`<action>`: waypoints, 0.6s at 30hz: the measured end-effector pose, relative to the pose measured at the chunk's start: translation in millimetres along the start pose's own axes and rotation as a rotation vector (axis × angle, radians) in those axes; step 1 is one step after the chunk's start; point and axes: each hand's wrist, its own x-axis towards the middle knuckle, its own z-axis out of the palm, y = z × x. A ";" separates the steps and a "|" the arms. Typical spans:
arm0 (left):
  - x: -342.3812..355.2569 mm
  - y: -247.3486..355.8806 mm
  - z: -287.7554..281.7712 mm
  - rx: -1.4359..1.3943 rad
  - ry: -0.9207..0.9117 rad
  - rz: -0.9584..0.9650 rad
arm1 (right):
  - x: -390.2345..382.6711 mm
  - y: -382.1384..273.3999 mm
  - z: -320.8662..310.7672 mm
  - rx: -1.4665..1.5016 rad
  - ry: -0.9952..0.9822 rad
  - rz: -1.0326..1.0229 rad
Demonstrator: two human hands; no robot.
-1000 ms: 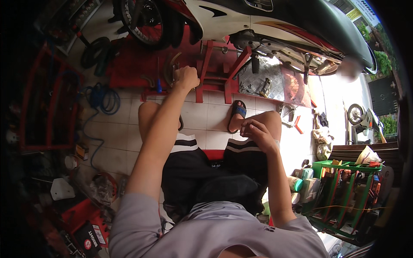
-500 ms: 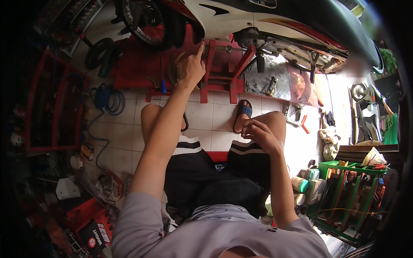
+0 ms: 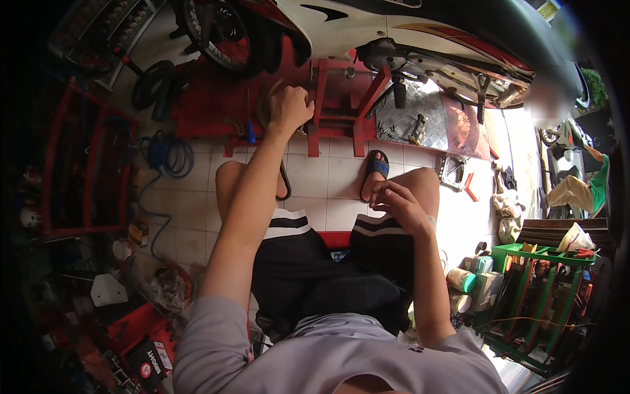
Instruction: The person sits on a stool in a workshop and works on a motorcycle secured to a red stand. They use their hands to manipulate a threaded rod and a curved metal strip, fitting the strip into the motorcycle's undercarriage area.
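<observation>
My left hand point(image 3: 290, 110) is stretched forward over a red platform point(image 3: 203, 105), its fingers curled in and nothing seen in them. Just beside it, a thin curved tan-coloured part point(image 3: 272, 90) lies partly hidden. A blue-handled screwdriver point(image 3: 251, 133) rests to the left of the hand. To its right stands a red metal frame point(image 3: 314, 108), below the white, red and black motorcycle point(image 3: 351, 26). My right hand point(image 3: 399, 205) hangs loosely by my right knee, fingers softly bent and partly apart, holding nothing.
A coiled blue hose point(image 3: 164, 154) lies on the tiled floor at left, near a red rack point(image 3: 85, 157). A small metal part point(image 3: 417, 129) sits on the chequered plate. Green-edged tool rack point(image 3: 545, 256) and jars point(image 3: 462, 281) stand at right. Another person in green point(image 3: 598, 184) is at far right.
My left index finger, earlier pointing toward the motorcycle, has curled in and the hand has drawn back slightly. More of the person in green has come into view. My right hand stays by the knee.
</observation>
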 end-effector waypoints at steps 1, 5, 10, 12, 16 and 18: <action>3.0 2.8 0.3 -0.054 0.052 0.014 | -1.2 -1.2 -0.6 0.002 -0.011 -0.003; 16.1 -6.5 15.6 -0.024 0.212 0.080 | 2.8 2.1 -1.9 -0.018 -0.023 0.012; -0.3 30.9 8.4 -0.035 0.043 0.053 | -17.5 1.8 -10.2 -0.150 0.034 0.019; -1.0 17.3 -10.2 0.047 0.071 0.025 | -15.8 -2.3 -3.1 -0.220 -0.046 -0.016; 5.7 9.1 -7.2 0.040 0.048 0.046 | -26.9 -9.6 2.3 -0.248 -0.069 -0.066; 5.6 9.0 3.6 0.049 0.110 0.040 | -27.4 -8.5 3.0 -0.187 -0.028 -0.051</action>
